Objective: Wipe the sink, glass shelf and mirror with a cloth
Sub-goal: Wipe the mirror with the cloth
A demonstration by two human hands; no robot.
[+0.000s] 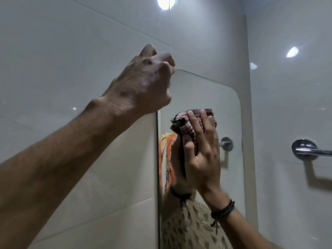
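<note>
Tiled wall: glossy pale tiles fill the left and top of the frame; a second tiled wall meets it at a corner on the right, and bright light spots glare on both.
Mirror: frameless pane with rounded corners, fixed to the wall at centre frame; its glass reflects a hand, a leaf-patterned garment and an orange striped fabric along its left edge.
Left hand: reaches in from the lower left on a bare forearm; closed into a fist at the mirror's upper left corner, the back of the hand towards the camera.
Right hand: rises from the lower right of the frame; the fingers are spread and the thumb is curled, gripping the cloth and pressing it against the glass.
Cloth: bunched dark red checked fabric, centre of the frame, between the right hand and the mirror, its folds showing above the fingertips and to their left.
Towel rail: chrome mount and bar on the right-hand wall, at the right edge of the frame.
Wristband: dark cords around the right wrist, a loose end hanging down.
</note>
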